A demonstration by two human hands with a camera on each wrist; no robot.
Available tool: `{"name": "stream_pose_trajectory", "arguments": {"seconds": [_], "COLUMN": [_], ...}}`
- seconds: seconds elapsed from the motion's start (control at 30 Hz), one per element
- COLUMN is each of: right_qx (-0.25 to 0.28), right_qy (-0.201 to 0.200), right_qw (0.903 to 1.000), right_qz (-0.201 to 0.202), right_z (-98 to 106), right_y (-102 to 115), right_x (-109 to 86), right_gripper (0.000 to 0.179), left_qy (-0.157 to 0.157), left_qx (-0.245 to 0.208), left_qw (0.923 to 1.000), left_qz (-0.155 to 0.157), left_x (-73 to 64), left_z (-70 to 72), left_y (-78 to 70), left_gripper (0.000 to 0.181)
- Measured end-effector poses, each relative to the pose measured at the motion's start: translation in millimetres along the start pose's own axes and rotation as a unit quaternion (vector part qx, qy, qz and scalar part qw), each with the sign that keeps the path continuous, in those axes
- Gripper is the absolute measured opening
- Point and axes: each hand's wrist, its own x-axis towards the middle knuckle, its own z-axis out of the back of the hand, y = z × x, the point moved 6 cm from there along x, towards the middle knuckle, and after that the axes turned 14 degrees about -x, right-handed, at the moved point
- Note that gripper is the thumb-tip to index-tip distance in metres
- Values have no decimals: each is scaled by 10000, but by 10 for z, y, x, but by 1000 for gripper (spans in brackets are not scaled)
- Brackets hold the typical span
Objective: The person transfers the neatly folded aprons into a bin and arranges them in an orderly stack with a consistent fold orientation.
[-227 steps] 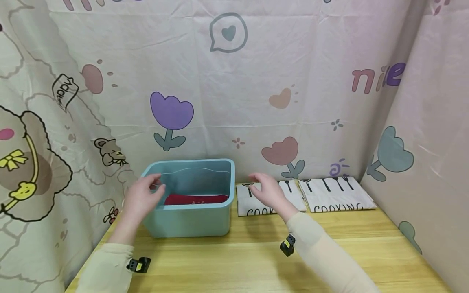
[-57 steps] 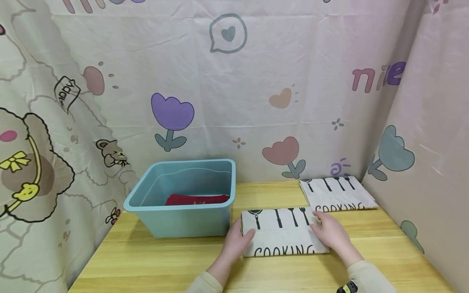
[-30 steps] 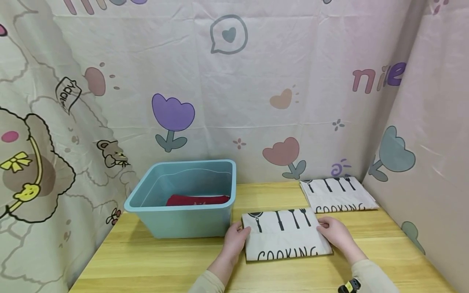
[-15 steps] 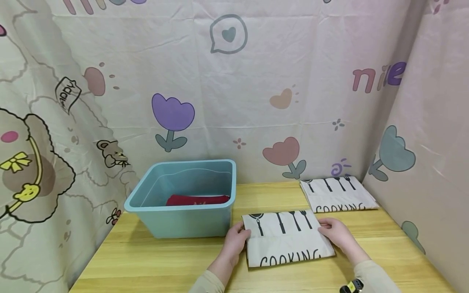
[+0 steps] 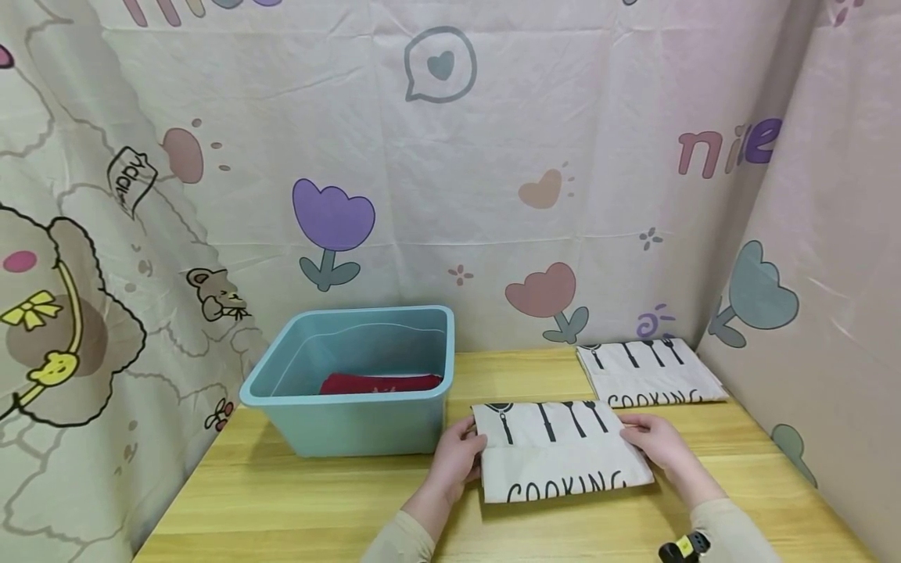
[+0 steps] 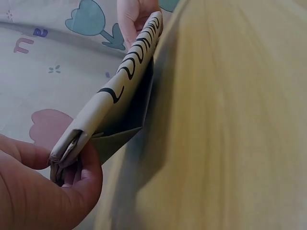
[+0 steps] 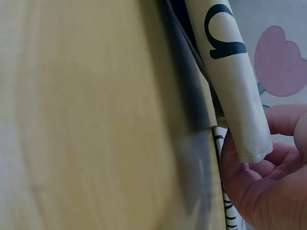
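A folded white cloth [image 5: 563,457], printed with dark kitchen utensils and the word COOKING, is held between both hands right of the bin. My left hand [image 5: 454,455] pinches its left edge, thumb on top and fingers beneath. At the right edge my right hand [image 5: 658,442] grips it the same way. In the left wrist view the folded cloth [image 6: 110,96] is raised over the table, with a loose dark-sided flap [image 6: 127,136] hanging below. Thick layers show at the end pinched by the left hand [image 6: 53,191]. The right wrist view shows the right hand's fingers [image 7: 235,177] curled under its corner.
A blue plastic bin [image 5: 366,426] stands at the left, with a dark red folded fabric [image 5: 380,384] inside. Another folded COOKING cloth [image 5: 651,375] lies at the back right of the wooden table [image 5: 317,508]. Printed curtains [image 5: 450,172] close off the back and sides.
Earlier the hands were by the bin and the cloth lay behind, beside the bin. It has come forward in both hands. Since half a second ago it has shifted slightly right and up.
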Motion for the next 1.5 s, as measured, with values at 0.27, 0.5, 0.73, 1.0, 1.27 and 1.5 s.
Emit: {"name": "stream_pose_trajectory", "arguments": {"seconds": [0.27,0.5,0.73,1.0,1.27,1.5], "right_qx": [454,466,971,1095,1364,1481], "right_qy": [111,126,166,132,105,89], "right_qw": [9988,9988,9951,9933,9892,9865], "right_qz": [-165,23,100,338,524,693], "right_z": [174,356,500,638,747,812], "right_y": [14,97,168,323,459,604], "right_x": [-34,-54,-64,-104,-103,-89], "right_gripper": [50,51,55,57,50,37], "left_qy": [295,467,594,587,569,562], "left_qx": [-386,-552,-619,-422,-328,-231], "left_qw": [9987,9972,9954,9946,9932,9936], "left_qz": [-121,-178,-435,-741,-964,-957], "left_x": [-12,-41,-90,-117,-171,-193], "left_z": [-123,-239,-356,-413,-425,-403], "left_y": [-171,-347,-574,-769,-970,-1128], "left_gripper": [55,59,58,57,58,57]}}
